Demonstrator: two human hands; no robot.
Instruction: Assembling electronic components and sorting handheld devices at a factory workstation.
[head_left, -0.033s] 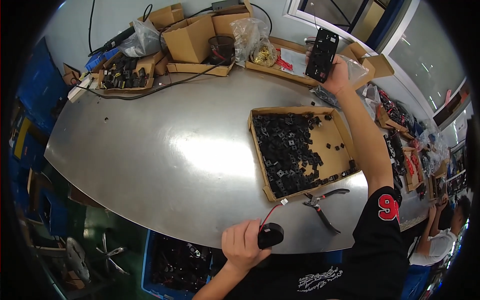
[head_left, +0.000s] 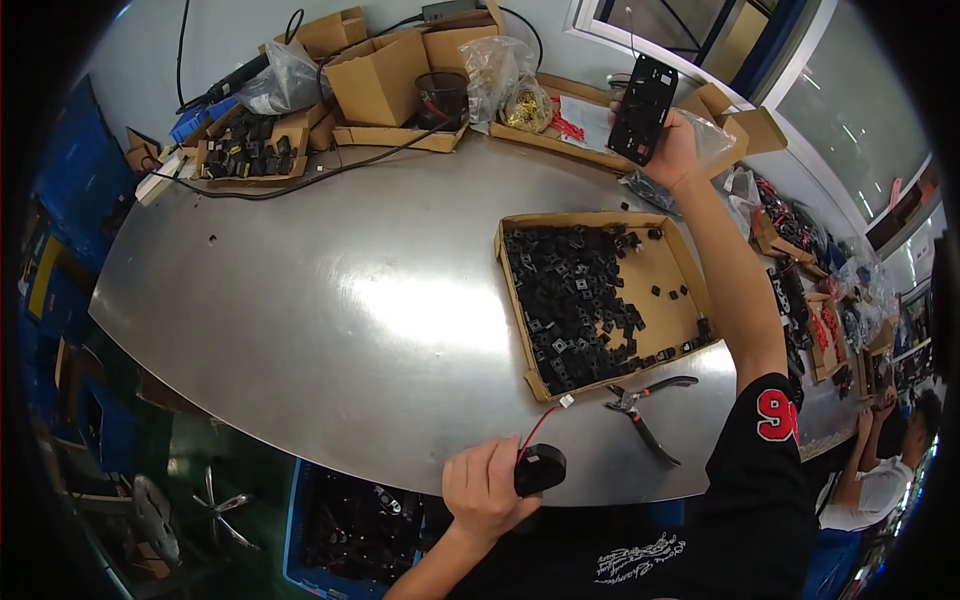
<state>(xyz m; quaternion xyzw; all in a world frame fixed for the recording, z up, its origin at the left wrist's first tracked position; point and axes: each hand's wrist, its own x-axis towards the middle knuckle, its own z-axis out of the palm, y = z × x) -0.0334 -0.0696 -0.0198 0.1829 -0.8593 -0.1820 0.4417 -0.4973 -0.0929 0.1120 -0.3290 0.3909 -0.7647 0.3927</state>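
Head view: right hand [head_left: 674, 150] gripped a long panel [head_left: 643, 110] beyond the tray [head_left: 668, 272]; left hand [head_left: 484, 490] gripped a wired part [head_left: 542, 470] before it.

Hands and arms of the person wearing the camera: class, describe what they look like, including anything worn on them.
The left hand and right hand are without gloves, and both forearms are uncovered. The right sleeve is short and black, with a large red marking edged in white. The left sleeve cannot be made out.
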